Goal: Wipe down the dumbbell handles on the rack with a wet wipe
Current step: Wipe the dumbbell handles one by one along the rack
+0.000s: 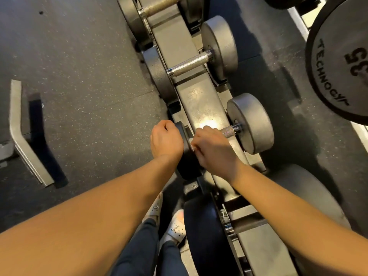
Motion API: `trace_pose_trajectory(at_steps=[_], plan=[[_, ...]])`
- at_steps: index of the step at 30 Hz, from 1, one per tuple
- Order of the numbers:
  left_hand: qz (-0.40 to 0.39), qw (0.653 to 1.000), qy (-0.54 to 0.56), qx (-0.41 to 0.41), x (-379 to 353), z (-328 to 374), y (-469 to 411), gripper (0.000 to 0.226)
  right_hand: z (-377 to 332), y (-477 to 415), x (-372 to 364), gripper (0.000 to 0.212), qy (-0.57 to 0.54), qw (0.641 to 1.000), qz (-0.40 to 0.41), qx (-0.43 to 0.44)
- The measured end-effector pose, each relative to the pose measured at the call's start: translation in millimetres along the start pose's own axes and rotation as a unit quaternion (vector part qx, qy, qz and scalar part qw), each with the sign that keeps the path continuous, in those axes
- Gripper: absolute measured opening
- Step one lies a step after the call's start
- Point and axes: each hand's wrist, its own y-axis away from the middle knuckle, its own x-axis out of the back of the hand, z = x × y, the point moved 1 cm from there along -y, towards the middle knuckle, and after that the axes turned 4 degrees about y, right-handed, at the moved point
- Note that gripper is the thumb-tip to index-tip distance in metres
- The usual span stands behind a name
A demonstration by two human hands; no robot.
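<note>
The right hand (212,149) is curling its fingers round the knurled steel handle (229,131) of a small grey round-headed dumbbell (252,124), pressing a white wet wipe (192,146) against it. Only a sliver of wipe is showing by the thumb. The dumbbell is lying across the grey metal rack (199,100), right of centre. The left hand (166,139) is sitting at the dumbbell's dark left head (186,162), fingers curled under; whether they are gripping anything I cannot tell. Farther along, a second dumbbell's silvery knurled bar (190,65) is resting on the rack. A black rubber plate marked 35 (342,62) is filling the far right, and speckled dark rubber floor (79,76) is spreading out on the left.
</note>
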Motion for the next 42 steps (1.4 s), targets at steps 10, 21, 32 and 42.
trace_pose_trajectory(at_steps=[10,21,32,42], plan=[[-0.011,1.000,-0.010,-0.017,0.6,3.0,-1.0,0.026,7.7,-81.0,3.5,0.009,0.015,0.916,-0.365,-0.163],[-0.015,1.000,-0.019,-0.018,0.7,5.1,0.1,0.027,15.3,5.5,3.8,0.048,0.016,0.991,-0.130,0.040],[-0.013,0.999,-0.030,-0.019,-0.1,8.4,3.0,0.025,0.3,-60.4,5.7,0.021,0.077,0.940,-0.311,-0.117],[-0.015,0.999,-0.034,-0.019,0.0,9.9,5.9,0.032,18.4,37.8,-10.0,0.028,0.135,0.985,0.100,0.049]])
